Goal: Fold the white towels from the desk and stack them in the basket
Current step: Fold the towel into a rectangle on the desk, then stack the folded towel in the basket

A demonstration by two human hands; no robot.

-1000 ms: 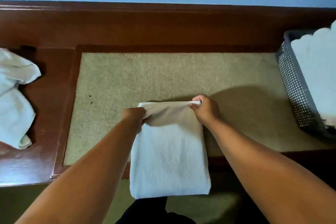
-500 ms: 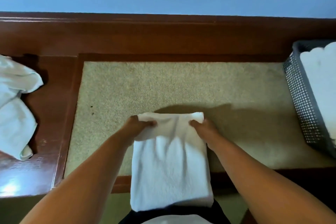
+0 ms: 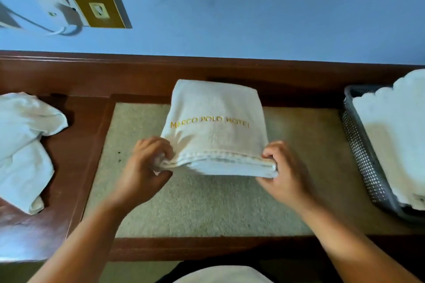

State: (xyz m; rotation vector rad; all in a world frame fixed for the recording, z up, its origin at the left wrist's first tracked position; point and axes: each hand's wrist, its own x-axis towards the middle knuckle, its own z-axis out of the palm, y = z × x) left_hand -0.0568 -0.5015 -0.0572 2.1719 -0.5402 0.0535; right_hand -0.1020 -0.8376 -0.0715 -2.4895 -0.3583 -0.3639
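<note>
Worktop: dark wood, with a beige mat inset across the middle. Basket at the right edge, grey mesh; the folded stack inside already stands above its rim. Loose towels heaped at far left, well apart from the work, not yet folded.

Towel in hand: a second ago it hung over the worktop's near edge, held at its far end. Now doubled into a thick block lying wholly on the worktop, hems lined up on the near side, far end past the mat's far border. Judgement: fold about finished; the carry to the basket comes next.

Room: bare mat near of the block and to its right, an open lane to the basket. The stack's height calls for a lift over the rim.

Left hand, right hand: fingers curled, clamped on the near corners of the layers, one each.

Gold lettering faces up.
</note>
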